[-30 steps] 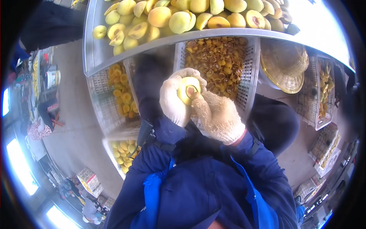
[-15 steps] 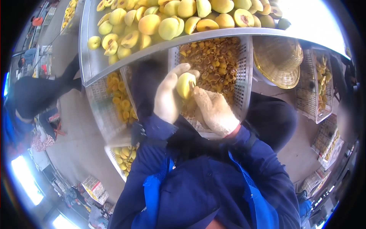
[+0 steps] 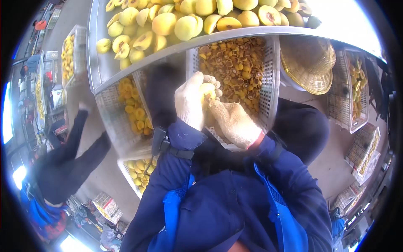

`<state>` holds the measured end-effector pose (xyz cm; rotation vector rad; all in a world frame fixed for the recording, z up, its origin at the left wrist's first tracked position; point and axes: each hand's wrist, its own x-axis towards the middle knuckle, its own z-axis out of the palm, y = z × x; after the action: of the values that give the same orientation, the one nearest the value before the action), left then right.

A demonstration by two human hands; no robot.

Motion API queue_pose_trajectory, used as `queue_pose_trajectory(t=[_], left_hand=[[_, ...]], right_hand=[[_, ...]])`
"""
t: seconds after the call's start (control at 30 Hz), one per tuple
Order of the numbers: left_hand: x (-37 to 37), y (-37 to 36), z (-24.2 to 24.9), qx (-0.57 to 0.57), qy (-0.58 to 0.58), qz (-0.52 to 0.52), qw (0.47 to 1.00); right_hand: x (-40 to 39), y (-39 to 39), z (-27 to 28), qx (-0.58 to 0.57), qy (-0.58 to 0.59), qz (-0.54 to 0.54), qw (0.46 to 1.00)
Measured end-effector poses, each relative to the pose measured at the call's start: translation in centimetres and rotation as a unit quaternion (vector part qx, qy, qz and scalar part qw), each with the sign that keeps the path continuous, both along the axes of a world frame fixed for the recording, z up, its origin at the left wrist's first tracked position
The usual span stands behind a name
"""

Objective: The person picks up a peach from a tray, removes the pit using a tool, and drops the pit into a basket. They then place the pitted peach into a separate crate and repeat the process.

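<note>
Right now the halved peach (image 3: 207, 90) sits between both gloved hands, held over the near edge of the white crate of pits (image 3: 268, 75), below the front rim of the metal surface (image 3: 100, 63) piled with peaches (image 3: 184, 26). The left hand (image 3: 189, 101) wraps closed around the fruit; the right hand (image 3: 231, 119) presses fingers into its cut face, whether with a tool I cannot tell. Done well, the left grip probably stays firm but not crushing, with pits dropping straight into the crate. A co-worker's dark sleeve (image 3: 84, 147) reaches nearby.
</note>
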<state>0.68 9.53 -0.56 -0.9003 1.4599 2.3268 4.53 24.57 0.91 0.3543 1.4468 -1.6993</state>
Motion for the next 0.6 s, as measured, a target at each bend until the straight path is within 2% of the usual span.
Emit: queue_pose_trajectory(t=[0.1, 0.2, 0.3, 0.33, 0.43, 0.6], left_hand=[[0.2, 0.1, -0.1, 0.055, -0.001, 0.035, 0.998], [-0.3, -1.6, 0.1, 0.084, 0.044, -0.070, 0.993], [-2.0, -3.5, 0.1, 0.028, 0.035, -0.201, 0.979], [-2.0, -3.1, 0.6, -0.001, 0.003, -0.189, 0.982], [-2.2, -2.3, 0.8, -0.085, 0.005, -0.212, 0.973], [-0.9, 0.8, 0.4, -0.080, 0.019, -0.021, 0.996]], right_hand=[[-0.5, 0.2, 0.1, -0.054, -0.026, -0.005, 0.998], [-0.5, 0.6, 0.2, -0.106, -0.027, -0.004, 0.994], [-0.5, 0.6, 0.2, -0.120, -0.019, 0.004, 0.993], [-0.4, 0.4, 0.2, -0.097, -0.021, 0.007, 0.995], [0.4, -0.7, -1.5, -0.061, -0.005, -0.026, 0.998], [-0.5, -0.3, -0.6, -0.024, -0.004, -0.025, 0.999]])
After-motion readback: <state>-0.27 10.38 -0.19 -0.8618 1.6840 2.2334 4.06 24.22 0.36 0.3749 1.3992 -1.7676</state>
